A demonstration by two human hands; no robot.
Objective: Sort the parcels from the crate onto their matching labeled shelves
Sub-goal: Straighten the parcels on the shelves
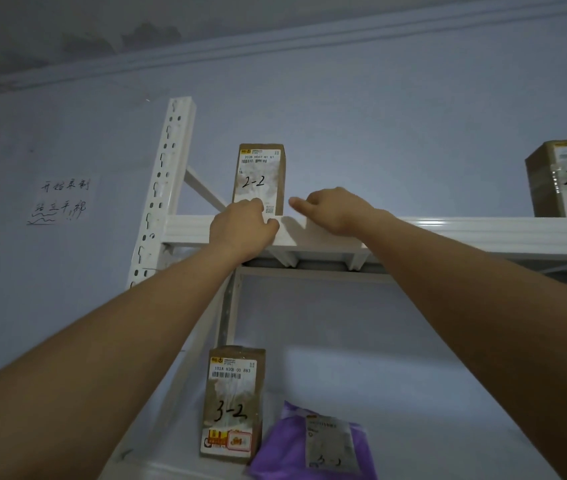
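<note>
Two hands reach up to the top shelf (448,228). Left hand (242,228) rests on the shelf's front edge, fingers (256,206) curled against the lower part of the upright brown parcel marked "2-2" (259,178); whether they actually grip it cannot be told. Right hand (335,211) sits just right of that parcel, fingers loosely curled, holding nothing, thumb tip near the box edge. Far right of the fingers: another brown parcel (566,178). Below them, on the lower shelf (431,427): box marked "3-2" (232,405), purple mailer (313,445).
</note>
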